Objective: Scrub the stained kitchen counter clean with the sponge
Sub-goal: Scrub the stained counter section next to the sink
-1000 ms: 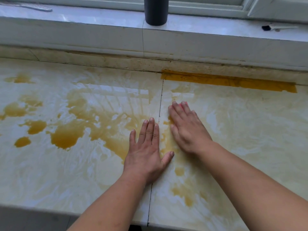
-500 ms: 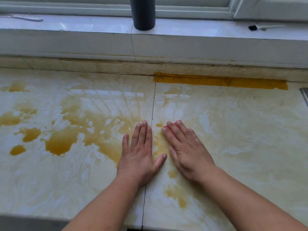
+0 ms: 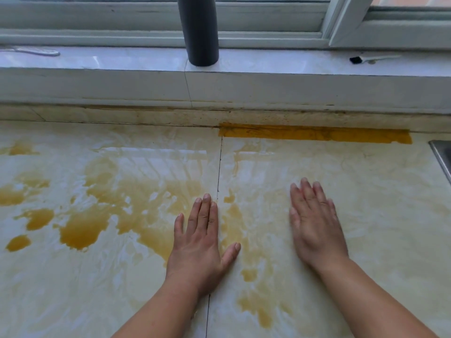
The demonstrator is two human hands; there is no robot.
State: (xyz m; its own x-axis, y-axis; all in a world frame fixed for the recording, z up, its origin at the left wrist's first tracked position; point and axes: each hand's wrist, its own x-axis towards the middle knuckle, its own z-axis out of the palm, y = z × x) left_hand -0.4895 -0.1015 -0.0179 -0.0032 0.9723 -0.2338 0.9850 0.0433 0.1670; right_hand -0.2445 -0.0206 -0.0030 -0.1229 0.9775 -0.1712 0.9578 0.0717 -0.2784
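Note:
A pale marble-patterned kitchen counter fills the view, smeared with yellow-brown stains, thickest at the left and centre. A darker yellow band runs along its back edge on the right. My left hand lies flat on the counter with straight fingers, just left of the seam between the two slabs. My right hand is flat, fingers straight, on or just over the right slab, slightly blurred. Both hands hold nothing. No sponge is in view.
A raised white window ledge runs behind the counter. On it stand a dark cylinder, a white flat tool at the left and a small black-tipped brush at the right. A metal sink edge shows at far right.
My right hand has moved to the right, away from my left hand, which stayed put by the seam. The view has shifted so the sink edge shows.

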